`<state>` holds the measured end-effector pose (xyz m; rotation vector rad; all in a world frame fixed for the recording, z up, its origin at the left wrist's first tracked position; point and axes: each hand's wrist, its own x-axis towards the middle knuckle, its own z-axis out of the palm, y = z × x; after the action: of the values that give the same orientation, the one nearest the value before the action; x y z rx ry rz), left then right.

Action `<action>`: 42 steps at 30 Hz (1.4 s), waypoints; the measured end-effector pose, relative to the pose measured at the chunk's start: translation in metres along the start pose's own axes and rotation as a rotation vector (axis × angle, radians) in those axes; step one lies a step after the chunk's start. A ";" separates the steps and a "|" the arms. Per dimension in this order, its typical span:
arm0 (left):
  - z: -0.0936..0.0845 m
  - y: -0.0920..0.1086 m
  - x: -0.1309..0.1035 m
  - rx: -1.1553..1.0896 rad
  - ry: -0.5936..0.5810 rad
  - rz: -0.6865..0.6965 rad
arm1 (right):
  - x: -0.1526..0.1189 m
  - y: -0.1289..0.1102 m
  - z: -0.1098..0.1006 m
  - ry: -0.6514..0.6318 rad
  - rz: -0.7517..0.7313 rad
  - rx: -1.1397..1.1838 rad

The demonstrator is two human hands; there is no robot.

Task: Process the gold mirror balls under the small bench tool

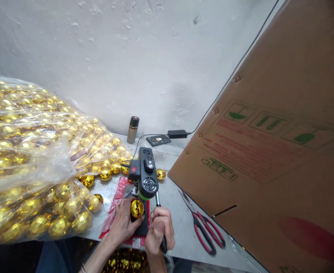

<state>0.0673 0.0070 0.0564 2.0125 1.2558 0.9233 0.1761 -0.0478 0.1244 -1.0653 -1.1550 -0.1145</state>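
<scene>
At black machine (148, 170): gold ball (137, 208) held by left hand (123, 220), handle (158, 200) gripped by right hand (159, 230); positioning apparently underway, steadiness needed

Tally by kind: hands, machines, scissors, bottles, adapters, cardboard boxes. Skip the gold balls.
Hands: 2 (left hand, right hand)
Black machine: 1
Red-and-black scissors: 1
Capped bottle: 1
Black adapter: 1
Cardboard box: 1
Total: 7
</scene>
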 end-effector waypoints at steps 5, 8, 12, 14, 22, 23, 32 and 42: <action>0.001 -0.002 0.001 -0.012 -0.014 -0.014 | -0.002 0.002 -0.002 -0.022 -0.027 -0.010; 0.001 0.000 0.001 -0.023 -0.032 -0.033 | -0.007 0.005 -0.004 -0.062 -0.062 -0.025; 0.000 0.002 0.000 -0.031 -0.053 -0.037 | -0.013 0.016 -0.003 -0.056 -0.169 -0.105; 0.000 0.002 0.000 -0.027 -0.052 -0.033 | -0.012 0.024 -0.002 -0.060 -0.229 -0.115; -0.002 0.003 0.003 -0.014 -0.046 -0.043 | 0.015 0.007 -0.009 -0.123 -0.300 -0.094; -0.002 0.003 0.003 -0.014 -0.040 -0.047 | 0.023 -0.003 -0.011 -0.124 -0.260 -0.090; -0.025 -0.026 -0.037 0.223 -0.007 0.176 | 0.070 -0.053 -0.007 -0.114 0.002 0.005; -0.142 -0.034 0.018 0.690 -0.029 -0.018 | 0.042 -0.037 -0.008 -0.108 0.015 0.001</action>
<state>-0.0580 0.0528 0.1183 2.5006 1.7367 0.4725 0.1790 -0.0556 0.1805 -1.0898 -1.2437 -0.0456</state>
